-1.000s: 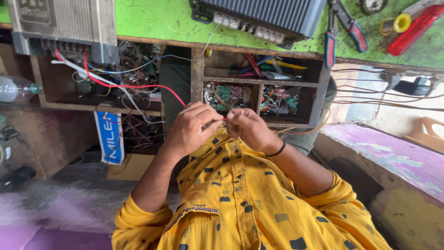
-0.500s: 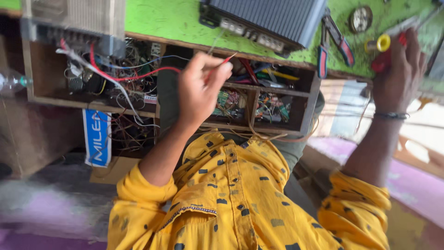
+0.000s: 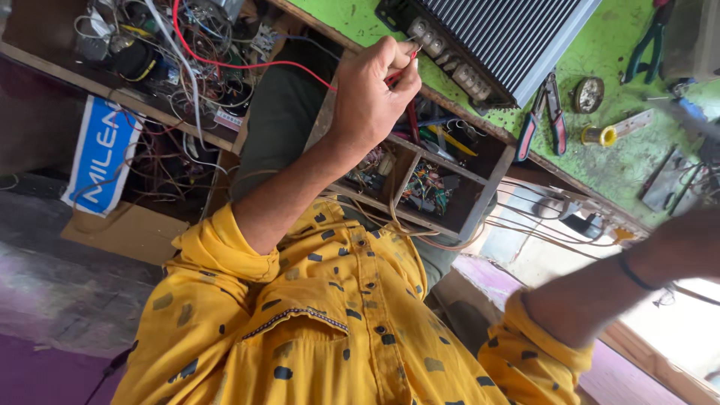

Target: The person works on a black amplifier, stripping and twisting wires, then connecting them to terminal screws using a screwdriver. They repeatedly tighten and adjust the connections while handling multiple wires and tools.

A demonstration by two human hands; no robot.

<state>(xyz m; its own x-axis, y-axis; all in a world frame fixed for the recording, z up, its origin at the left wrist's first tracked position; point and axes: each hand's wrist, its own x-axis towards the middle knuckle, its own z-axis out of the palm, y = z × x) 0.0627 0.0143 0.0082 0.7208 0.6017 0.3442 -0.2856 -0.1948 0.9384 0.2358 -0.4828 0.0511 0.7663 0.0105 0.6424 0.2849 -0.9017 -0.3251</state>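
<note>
Under the green counter (image 3: 600, 176) we see a wooden shelf (image 3: 450, 187) split into open compartments. The one at about 5 o'clock from our left hand (image 3: 371, 97) holds a tangle of small coloured wires (image 3: 424, 187); the compartment just above it holds a yellow-handled tool and other loose bits we cannot make out. At 9 o'clock from the hand, a wider compartment (image 3: 150, 67) is stuffed with cables, round black parts and small boards.

Our left hand has its fingers pressed together at the tips, pinching the end of a red wire (image 3: 247, 66) just beside the terminal row of a black ribbed amplifier (image 3: 495, 37) that lies on the counter. The wire is thin and glossy red. Its long axis runs from the pinch toward 9 o'clock, dipping slightly, then curves up toward 11 o'clock into the wide compartment. Its free end points toward 2 o'clock, at the terminals.

Our right hand lies beyond the frame at 3 o'clock; only the forearm (image 3: 637, 277) with a dark wristband shows, so we cannot tell how its fingers stand.

Red-handled pliers (image 3: 544, 112) lie on the counter at 4 o'clock from the amplifier, near a yellow spool (image 3: 598, 136).
</note>
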